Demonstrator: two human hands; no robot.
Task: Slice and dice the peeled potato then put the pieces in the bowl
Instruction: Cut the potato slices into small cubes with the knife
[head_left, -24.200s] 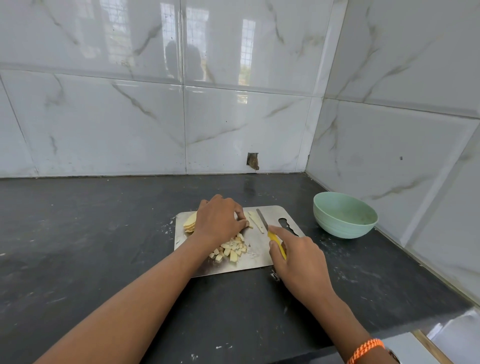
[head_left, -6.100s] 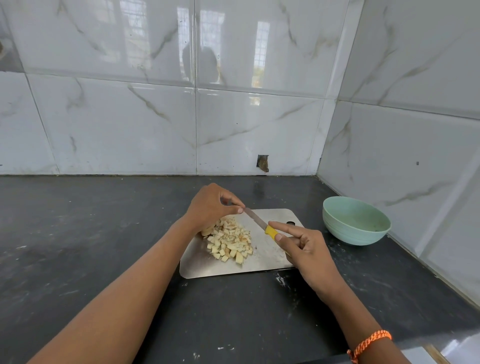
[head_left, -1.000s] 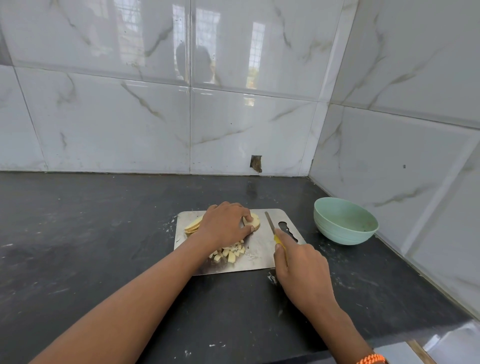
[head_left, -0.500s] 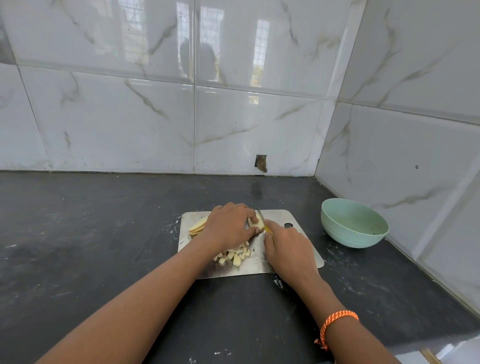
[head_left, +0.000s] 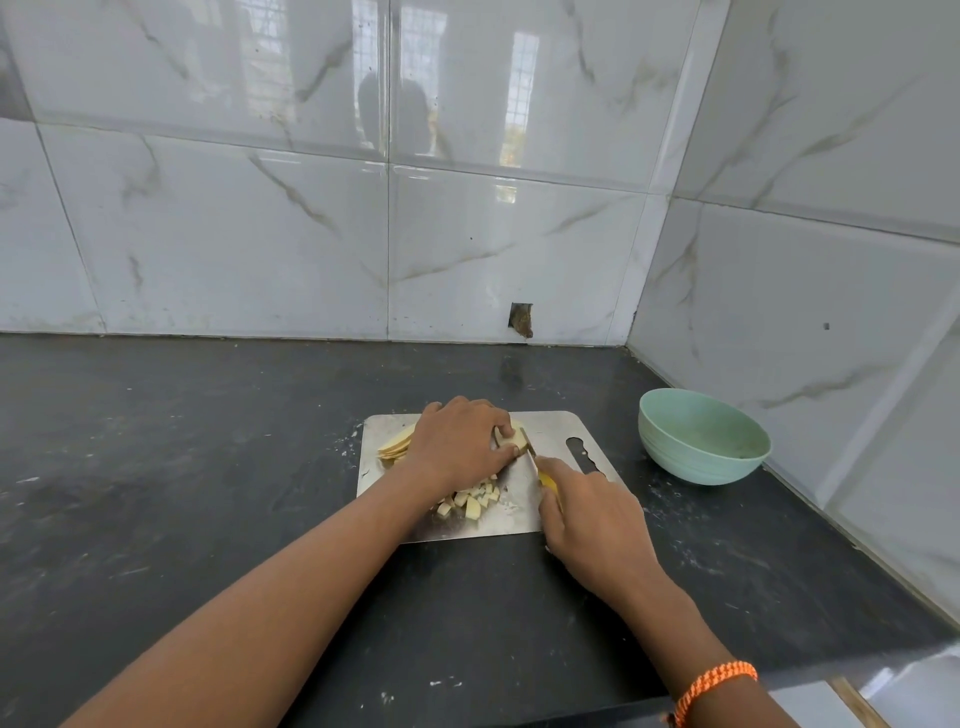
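Nearest the camera, the right hand (head_left: 597, 512) is wrapping curled fingers round the yellow handle of the knife (head_left: 537, 467) at the near right corner of the steel cutting board (head_left: 550, 431), angling the blade up toward the stack of potato slices (head_left: 511, 440). The left hand (head_left: 460, 447) is lying over the middle of the board, fingers bent down on the stack and pinning it, with its fingertips sitting right beside the blade.

To do this cut well, I judge the left fingertips should be tucking back behind the knuckles while the blade is coming straight down in even strips, and the stack should be staying flat so it is not sliding.

On the near side of the board, just under the left wrist, a small heap of diced cubes (head_left: 470, 501) is waiting. Uncut slices (head_left: 395, 444) are fanning out at the board's left edge.

Beyond the board's right edge, well apart from it, the green bowl (head_left: 675, 452) is sitting upright by the tiled wall (head_left: 779, 312); no potato is showing in it, only a faint residue.
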